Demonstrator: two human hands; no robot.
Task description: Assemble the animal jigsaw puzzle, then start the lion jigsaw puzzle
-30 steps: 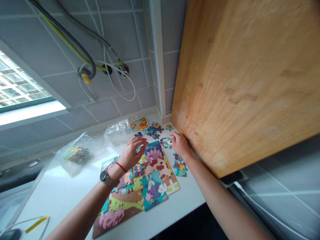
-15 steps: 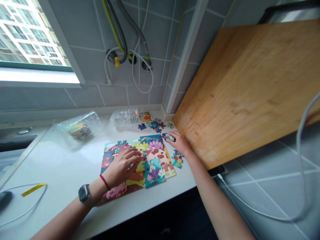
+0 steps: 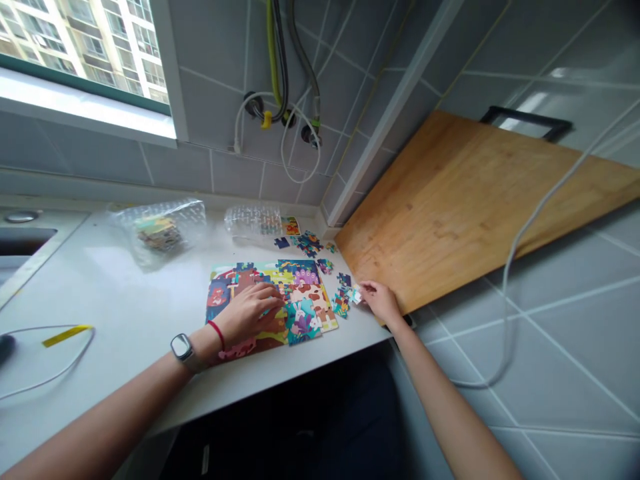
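Pinching a pale puzzle piece (image 3: 356, 294) by its edge in the right grip (image 3: 381, 301), seemingly leaving most of the surface uncovered. Spreading the left grip (image 3: 249, 312) loosely on or just above the part-joined puzzle (image 3: 306, 293), perhaps steadying the joined sections. Working beside loose pieces (image 3: 341, 306), probably lying there for easy reach, and using the desk (image 3: 120, 313) as a flat base. Facing bagged pieces (image 3: 159, 233) farther left, likely contained against mixing.

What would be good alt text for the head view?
A person's left hand lies over a colourful animal jigsaw puzzle on a white counter, while the right hand touches a pale loose piece beside it. A large wooden board slants at right.
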